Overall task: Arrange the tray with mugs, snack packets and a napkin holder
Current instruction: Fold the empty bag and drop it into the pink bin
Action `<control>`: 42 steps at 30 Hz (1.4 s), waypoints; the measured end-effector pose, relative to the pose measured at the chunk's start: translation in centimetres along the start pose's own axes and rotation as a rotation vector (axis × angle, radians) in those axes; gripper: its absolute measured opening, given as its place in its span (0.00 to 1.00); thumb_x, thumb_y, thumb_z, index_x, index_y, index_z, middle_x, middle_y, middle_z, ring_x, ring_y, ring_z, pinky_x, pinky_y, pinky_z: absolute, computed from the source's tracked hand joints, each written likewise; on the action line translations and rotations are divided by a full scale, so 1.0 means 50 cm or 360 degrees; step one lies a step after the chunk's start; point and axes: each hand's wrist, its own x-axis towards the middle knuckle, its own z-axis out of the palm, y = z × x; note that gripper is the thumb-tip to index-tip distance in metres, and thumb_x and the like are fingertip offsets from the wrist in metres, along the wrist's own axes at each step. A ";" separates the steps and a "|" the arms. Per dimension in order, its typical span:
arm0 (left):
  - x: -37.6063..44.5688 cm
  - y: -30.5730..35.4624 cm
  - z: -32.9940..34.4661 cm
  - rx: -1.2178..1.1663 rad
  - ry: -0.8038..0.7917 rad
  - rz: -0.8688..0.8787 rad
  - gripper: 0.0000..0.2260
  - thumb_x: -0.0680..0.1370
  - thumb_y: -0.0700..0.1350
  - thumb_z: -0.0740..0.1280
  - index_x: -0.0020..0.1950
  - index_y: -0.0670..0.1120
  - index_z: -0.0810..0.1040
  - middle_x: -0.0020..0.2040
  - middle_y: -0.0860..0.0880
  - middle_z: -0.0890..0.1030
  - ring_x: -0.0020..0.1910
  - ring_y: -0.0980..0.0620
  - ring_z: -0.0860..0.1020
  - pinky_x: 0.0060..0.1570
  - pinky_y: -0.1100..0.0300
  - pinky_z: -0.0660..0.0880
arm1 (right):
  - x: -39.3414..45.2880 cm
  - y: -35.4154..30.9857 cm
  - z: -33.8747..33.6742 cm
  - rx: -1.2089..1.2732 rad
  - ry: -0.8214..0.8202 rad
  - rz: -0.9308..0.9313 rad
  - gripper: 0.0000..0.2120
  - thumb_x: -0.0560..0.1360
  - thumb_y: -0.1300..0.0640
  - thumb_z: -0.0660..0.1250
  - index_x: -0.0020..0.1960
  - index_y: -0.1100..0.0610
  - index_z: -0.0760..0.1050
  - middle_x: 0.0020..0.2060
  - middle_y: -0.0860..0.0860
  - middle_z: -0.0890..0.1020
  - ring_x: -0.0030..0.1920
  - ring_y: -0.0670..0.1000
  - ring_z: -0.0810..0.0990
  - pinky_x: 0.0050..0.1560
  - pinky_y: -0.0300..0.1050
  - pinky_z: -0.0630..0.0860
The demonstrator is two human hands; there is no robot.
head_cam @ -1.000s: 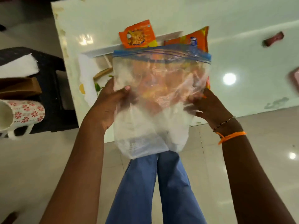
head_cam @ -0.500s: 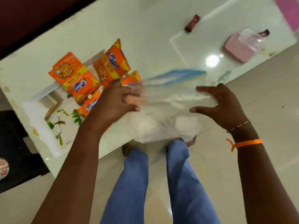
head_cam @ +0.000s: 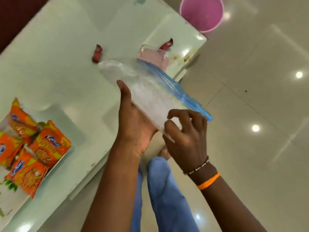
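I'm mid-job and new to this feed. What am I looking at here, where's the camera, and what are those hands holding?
No machine here: a person works bare-handed, and the one camera sits on their head, looking down. Both the left hand and the right hand hold a clear zip bag with a blue seal, above the edge of a pale table. At the left, orange snack packets lie on a white tray. Farther off are two small red wrappers and a pinkish clear box. A pink bucket stands beyond the table.

Snack packets (head_cam: 33, 153) are bright orange with yellow and blue logos, left of the clear bag (head_cam: 150, 91) with its blue zip strip; pale green tabletop (head_cam: 58, 56), pink bucket (head_cam: 201, 13) beyond it.
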 end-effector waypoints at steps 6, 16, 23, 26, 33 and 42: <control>0.087 -0.027 0.069 0.0895 0.0059 0.0066 0.12 0.79 0.42 0.58 0.60 0.49 0.75 0.53 0.45 0.82 0.45 0.51 0.81 0.42 0.58 0.78 | 0.043 0.093 -0.041 0.0497 -0.0569 0.0276 0.14 0.72 0.43 0.60 0.41 0.52 0.77 0.47 0.46 0.82 0.53 0.53 0.74 0.53 0.53 0.65; 0.275 0.095 0.205 0.1383 -0.0307 -0.0081 0.25 0.76 0.46 0.63 0.72 0.50 0.62 0.66 0.47 0.75 0.64 0.49 0.75 0.58 0.59 0.76 | 0.300 0.318 -0.022 0.0138 -0.1212 0.0359 0.50 0.57 0.30 0.68 0.72 0.40 0.47 0.72 0.43 0.63 0.76 0.54 0.45 0.72 0.67 0.39; 0.392 0.193 0.278 0.2357 -0.0285 0.0148 0.49 0.60 0.51 0.78 0.73 0.61 0.53 0.60 0.51 0.67 0.58 0.50 0.71 0.58 0.55 0.72 | 0.467 0.400 0.014 0.0541 -0.1103 0.0517 0.17 0.64 0.47 0.75 0.48 0.54 0.77 0.37 0.49 0.80 0.39 0.53 0.78 0.47 0.46 0.75; 0.453 0.212 0.303 0.2688 -0.0170 0.0216 0.37 0.58 0.54 0.79 0.65 0.54 0.69 0.58 0.56 0.61 0.59 0.55 0.64 0.56 0.59 0.66 | 0.528 0.451 0.031 0.0894 -0.0995 0.0592 0.10 0.63 0.53 0.76 0.40 0.51 0.77 0.31 0.46 0.78 0.32 0.44 0.74 0.35 0.31 0.69; 0.630 0.211 0.385 0.1747 -0.0124 0.0197 0.05 0.71 0.43 0.72 0.44 0.48 0.80 0.42 0.49 0.84 0.40 0.54 0.79 0.45 0.55 0.77 | 0.607 0.610 0.111 0.2053 -0.1014 0.1502 0.31 0.63 0.62 0.72 0.62 0.50 0.65 0.52 0.50 0.78 0.49 0.45 0.79 0.47 0.38 0.80; 0.851 0.171 0.472 0.1455 0.0624 0.0050 0.18 0.74 0.45 0.68 0.62 0.46 0.69 0.51 0.51 0.76 0.45 0.54 0.75 0.46 0.59 0.72 | 0.751 0.802 0.273 0.1228 -0.0867 0.1439 0.25 0.69 0.73 0.65 0.54 0.51 0.57 0.43 0.52 0.70 0.35 0.53 0.72 0.27 0.40 0.75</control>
